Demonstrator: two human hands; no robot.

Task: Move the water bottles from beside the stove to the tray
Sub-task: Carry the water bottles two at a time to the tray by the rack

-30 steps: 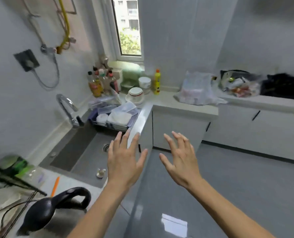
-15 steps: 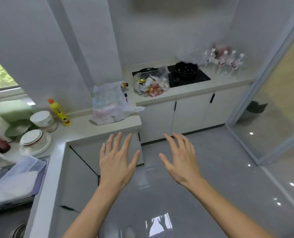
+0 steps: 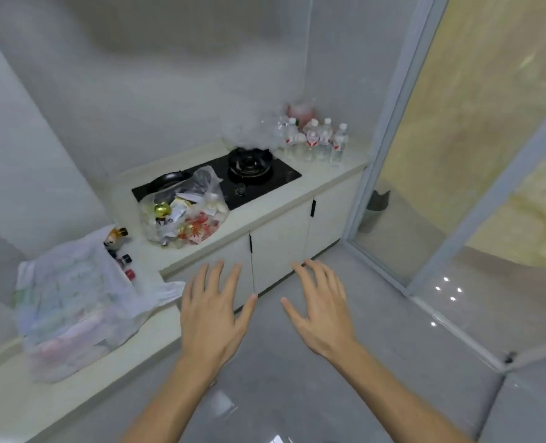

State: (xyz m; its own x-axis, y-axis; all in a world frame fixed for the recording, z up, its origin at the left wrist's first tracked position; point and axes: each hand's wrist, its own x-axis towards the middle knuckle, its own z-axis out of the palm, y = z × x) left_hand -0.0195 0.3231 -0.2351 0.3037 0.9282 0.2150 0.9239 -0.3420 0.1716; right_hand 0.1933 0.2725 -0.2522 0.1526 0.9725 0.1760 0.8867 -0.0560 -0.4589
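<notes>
Several clear water bottles [image 3: 319, 140] with white caps and red-and-white labels stand upright on the counter's far right end, just right of the black stove [image 3: 255, 179]. My left hand [image 3: 214, 311] and my right hand [image 3: 321, 310] float in front of me over the floor, fingers spread and straight, holding nothing. Both hands are far from the bottles. No tray shows in this view.
A clear bag of packets [image 3: 184, 214] sits partly on the stove's left side beside a black pan [image 3: 168, 180]. A white plastic bag [image 3: 73, 302] with small bottles lies on the near-left counter. White cabinets [image 3: 278, 241] run below; a glass sliding door [image 3: 476, 174] closes the right side.
The view has swung right from the sink and window to the stove counter. The water bottles have come closer and more central. Both hands stay spread in front of me.
</notes>
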